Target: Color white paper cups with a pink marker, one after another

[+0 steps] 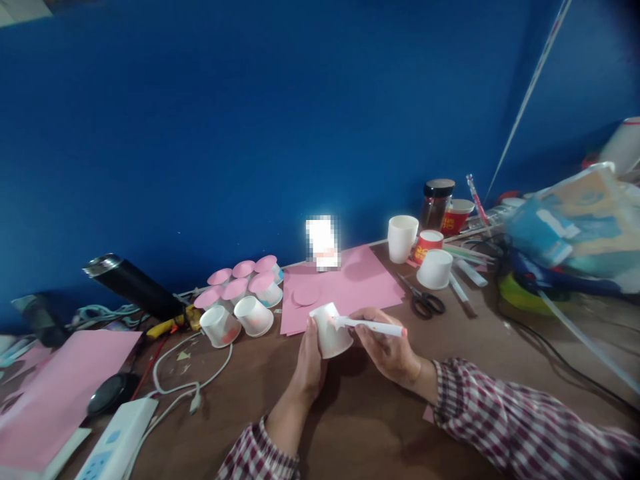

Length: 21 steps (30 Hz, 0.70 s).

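My left hand is closed around the side of a white paper cup, which stands upside down and slightly tilted above the table. In my right hand is a white marker with an orange end, its tip side against the cup's wall. Faint pinkish marks show on the cup near the tip. Behind the cup lie pink paper sheets with a cut pink paper circle on top. To the left stand several upturned paper cups, some topped with pink circles.
Scissors, a white cup and markers lie to the right, with a jar behind. A plastic bag fills the far right. At left are a black flask, a power strip and cables.
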Available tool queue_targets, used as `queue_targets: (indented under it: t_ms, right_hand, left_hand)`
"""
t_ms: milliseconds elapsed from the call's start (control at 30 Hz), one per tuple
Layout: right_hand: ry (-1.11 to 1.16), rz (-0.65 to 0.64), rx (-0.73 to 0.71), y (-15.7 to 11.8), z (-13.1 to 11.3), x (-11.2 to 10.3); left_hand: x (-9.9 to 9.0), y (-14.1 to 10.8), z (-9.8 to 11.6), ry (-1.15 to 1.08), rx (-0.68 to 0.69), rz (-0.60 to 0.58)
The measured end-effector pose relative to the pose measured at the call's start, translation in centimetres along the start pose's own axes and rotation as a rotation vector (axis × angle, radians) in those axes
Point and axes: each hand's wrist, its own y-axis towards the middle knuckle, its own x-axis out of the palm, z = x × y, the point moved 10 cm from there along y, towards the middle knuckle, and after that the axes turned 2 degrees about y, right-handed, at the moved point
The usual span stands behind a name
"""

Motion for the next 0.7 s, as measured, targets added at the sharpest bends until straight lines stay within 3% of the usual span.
queue_targets:
  t_ms: [233, 467, 700]
  right_hand:
    - [0.009, 0.020, 0.008, -0.2, 0.3, -0.1]
    - [-0.001, -0.015, 0.026, -0.2, 0.5, 0.3]
    - [-0.020, -0.006, 0.001, -0.1, 0.0, 0.2]
  left_hand:
    - [1.2, -0.1, -0.1, -0.135, -0.057, -0.057]
    - [0.2, 0.1, -0.5, -0.114, -0.063, 0.007]
    - [0.0, 0.2, -0.9, -0.115, -0.070, -0.004]
